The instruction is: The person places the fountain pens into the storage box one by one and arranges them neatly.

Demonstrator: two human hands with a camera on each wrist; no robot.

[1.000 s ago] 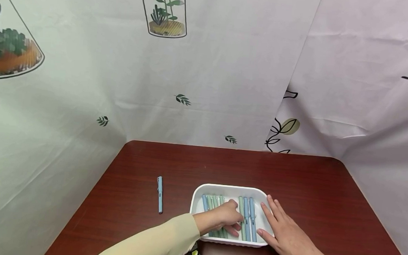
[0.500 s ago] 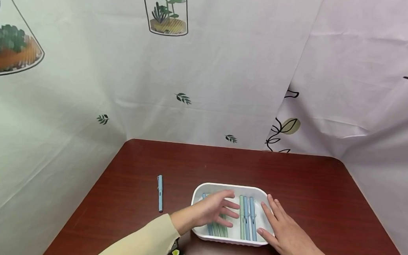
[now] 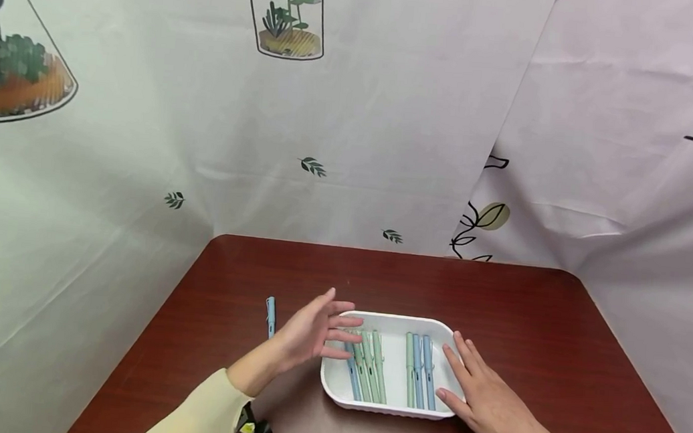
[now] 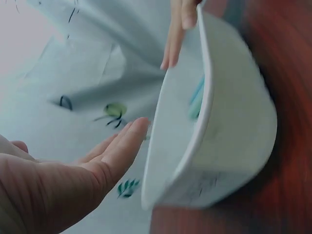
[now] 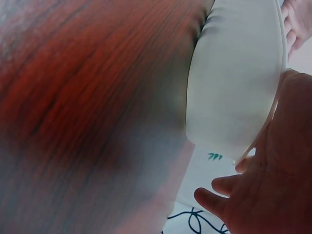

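Plant-printed curtains enclose a dark red wooden table (image 3: pixel 497 307). On it, the white tray (image 3: pixel 396 324) of pens (image 3: pixel 372 372) sits under the right hand (image 3: pixel 485 394), flat against its rim; the left hand (image 3: pixel 308 328) hovers with fingers spread and empty, between the tray and a lone blue pen (image 3: pixel 270 312).

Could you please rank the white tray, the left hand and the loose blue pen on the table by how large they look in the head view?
Largest to smallest in the head view:
1. white tray
2. left hand, open and raised, so nearer the camera, which may flatter its size
3. loose blue pen, partly hidden behind the left hand
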